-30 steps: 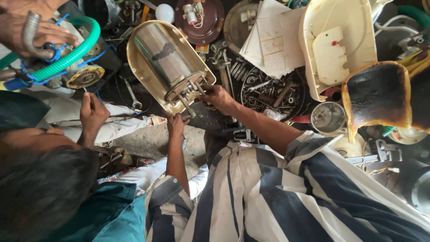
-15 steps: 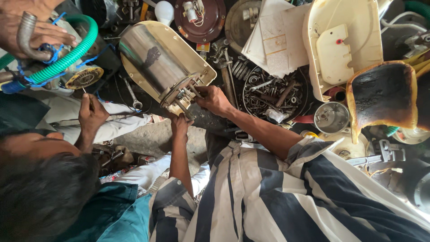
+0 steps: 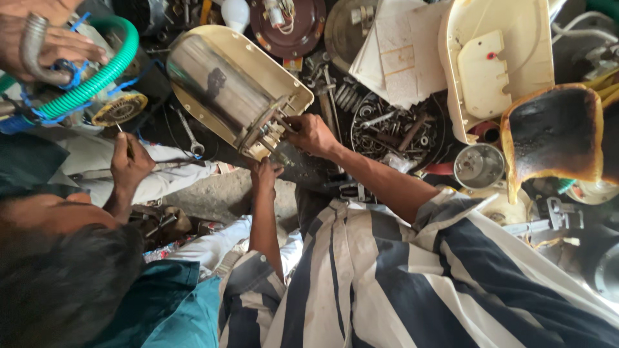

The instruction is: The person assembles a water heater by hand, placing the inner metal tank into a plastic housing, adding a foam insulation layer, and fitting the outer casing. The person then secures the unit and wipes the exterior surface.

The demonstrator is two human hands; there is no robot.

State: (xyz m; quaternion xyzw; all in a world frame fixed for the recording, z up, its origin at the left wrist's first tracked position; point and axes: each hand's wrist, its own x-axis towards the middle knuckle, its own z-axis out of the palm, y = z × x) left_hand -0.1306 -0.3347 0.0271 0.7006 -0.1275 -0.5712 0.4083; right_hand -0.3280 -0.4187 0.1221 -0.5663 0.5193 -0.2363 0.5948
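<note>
Head view, looking down.

Object in hand: a shiny steel cylindrical appliance body with a cream oval baseplate (image 3: 222,87), lying tilted, closed end toward 10 o'clock, open mechanism end toward 4 o'clock, just above frame centre.

Right hand (image 3: 313,133): at 4 o'clock of the steel body, fingers pinched on the exposed metal fittings at its open end. Whether a small tool sits between the fingers cannot be told.

Left hand (image 3: 264,175): directly at 6 o'clock of the mechanism end, fingertips pressed up against the lower edge of the baseplate, supporting it; fingers curled, not wrapped around anything.

Both forearms come from striped navy-and-white shirt sleeves (image 3: 400,283) filling the lower right.

Surroundings:
- Second person at lower left in a teal garment; that person's hand (image 3: 129,164) is clenched around a thin dark tool, at 8 o'clock of the steel body, apart from it.
- Another hand (image 3: 45,42) at top left grips a curved grey metal pipe beside a green corrugated hose (image 3: 97,74).
- A round tray of loose screws and metal bits (image 3: 393,129) at 3 o'clock of the right hand, near.
- A cream plastic housing shell (image 3: 496,64) at 2 o'clock.
- A scorched, blackened cream cover (image 3: 554,132) at far right.
- A maroon round disc with wiring (image 3: 290,26) at 12 o'clock.
</note>
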